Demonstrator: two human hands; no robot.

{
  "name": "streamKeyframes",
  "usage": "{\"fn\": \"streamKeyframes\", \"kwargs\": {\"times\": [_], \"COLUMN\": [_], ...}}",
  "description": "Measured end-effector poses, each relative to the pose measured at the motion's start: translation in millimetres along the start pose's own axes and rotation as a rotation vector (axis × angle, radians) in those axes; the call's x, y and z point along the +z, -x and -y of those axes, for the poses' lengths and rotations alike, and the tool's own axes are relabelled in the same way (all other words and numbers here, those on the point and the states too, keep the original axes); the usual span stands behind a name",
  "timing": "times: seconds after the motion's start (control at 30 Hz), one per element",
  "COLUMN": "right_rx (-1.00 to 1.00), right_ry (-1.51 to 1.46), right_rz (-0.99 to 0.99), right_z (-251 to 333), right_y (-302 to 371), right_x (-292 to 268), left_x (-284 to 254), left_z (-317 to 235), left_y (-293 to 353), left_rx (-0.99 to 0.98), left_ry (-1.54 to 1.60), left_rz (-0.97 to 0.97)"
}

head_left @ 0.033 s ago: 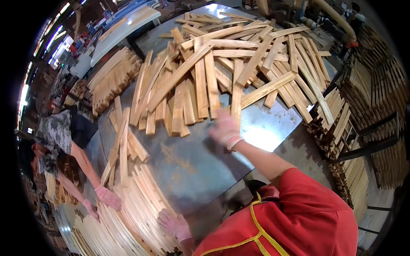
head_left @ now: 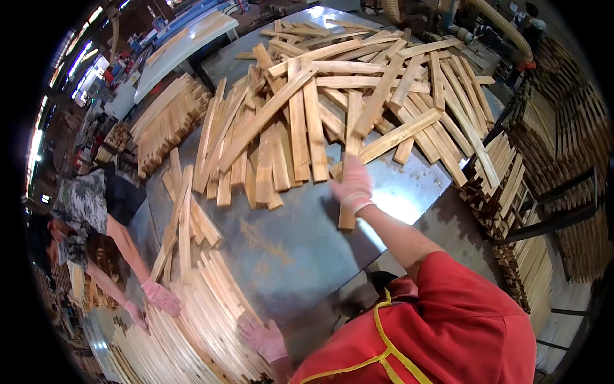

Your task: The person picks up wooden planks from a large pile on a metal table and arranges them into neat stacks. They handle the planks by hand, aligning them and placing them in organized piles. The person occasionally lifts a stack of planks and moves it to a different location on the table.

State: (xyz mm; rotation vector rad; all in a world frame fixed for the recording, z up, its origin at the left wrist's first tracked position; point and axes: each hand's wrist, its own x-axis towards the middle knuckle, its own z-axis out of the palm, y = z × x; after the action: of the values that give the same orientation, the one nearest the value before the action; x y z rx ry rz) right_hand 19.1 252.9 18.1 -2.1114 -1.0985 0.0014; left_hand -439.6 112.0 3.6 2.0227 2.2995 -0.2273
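My right hand [head_left: 353, 184], in a pink glove, is closed over a wooden slat [head_left: 352, 137] at the near edge of a loose pile of slats [head_left: 300, 121]. The slat's near end sticks out below my palm over the metal table [head_left: 275, 256]. My left hand [head_left: 263, 337], gloved too, lies with fingers stretched out against the right side of a row of pale slats [head_left: 214, 307] standing close together at the lower left.
A person at the left has two pink-gloved hands [head_left: 161, 297] on the same row. Several loose slats [head_left: 185, 217] lie between row and pile. A neat slat stack [head_left: 169, 121] stands at the back left. More stacked wood [head_left: 569, 141] and a black metal frame [head_left: 556, 214] are on the right.
My right hand, blurred before, has moved a little right and down, and now closes on the slat. My left hand and the other person's hands stay nearly where they were.
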Motion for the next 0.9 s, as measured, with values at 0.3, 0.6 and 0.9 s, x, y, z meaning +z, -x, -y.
{"fn": "streamKeyframes", "kwargs": {"times": [0.3, 0.6, 0.9], "right_rx": [0.114, 0.165, 0.329], "right_ry": [-0.4, 0.487, -0.727], "right_rz": [0.832, 0.155, 0.63], "right_z": [-46.5, -178.0, -118.2], "right_y": [95.8, -130.9, 122.5], "right_x": [-1.7, -19.6, 33.3], "left_x": [45.0, 16.8, 34.2], "left_z": [-162.9, -231.5, -119.7], "left_y": [-59.7, -96.2, 26.8], "left_rx": [0.419, 0.43, 0.07], "left_ry": [0.227, 0.147, 1.064], "left_rz": [-0.14, -0.033, 0.292]}}
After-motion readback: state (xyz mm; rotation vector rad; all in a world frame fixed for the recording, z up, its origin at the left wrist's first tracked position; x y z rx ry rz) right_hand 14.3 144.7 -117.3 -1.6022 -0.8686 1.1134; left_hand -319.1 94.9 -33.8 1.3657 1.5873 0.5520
